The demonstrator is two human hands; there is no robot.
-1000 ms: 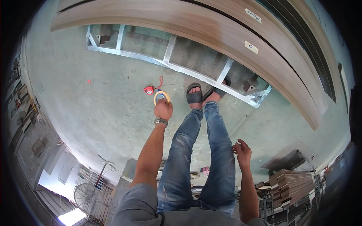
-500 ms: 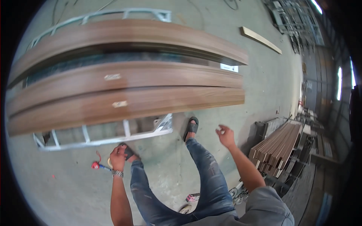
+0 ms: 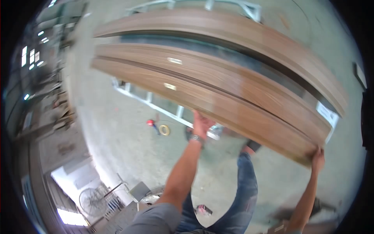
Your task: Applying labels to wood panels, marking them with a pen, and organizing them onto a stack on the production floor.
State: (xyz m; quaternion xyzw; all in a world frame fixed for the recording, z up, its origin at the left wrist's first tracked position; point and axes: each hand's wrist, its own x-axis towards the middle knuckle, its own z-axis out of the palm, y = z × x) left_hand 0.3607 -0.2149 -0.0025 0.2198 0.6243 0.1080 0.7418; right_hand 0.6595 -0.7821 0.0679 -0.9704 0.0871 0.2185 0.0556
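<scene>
Three long brown wood-grain boards lie across a pale metal frame (image 3: 180, 111). The nearest board (image 3: 233, 115) sits right against the middle board (image 3: 233, 82); a dark gap parts that pair from the far board (image 3: 233, 31). My left hand (image 3: 201, 124), with a metal watch band at its wrist, grips the near lower edge of the nearest board, its fingers partly hidden beneath. At that board's right end, my right hand (image 3: 318, 158) closes round the corner. Small pale labels (image 3: 170, 86) mark the two nearer boards.
A red-and-blue tool (image 3: 151, 123) and a yellow tape roll (image 3: 160, 130) lie on the floor left of my left hand. Between my legs is a pink box (image 3: 203, 210). A round fan (image 3: 92, 201) stands at lower left, and clutter lines the left wall.
My view has swung left. Both hands, free of the boards before, now grip the nearest one: the left at its near edge, the right at its right end.
</scene>
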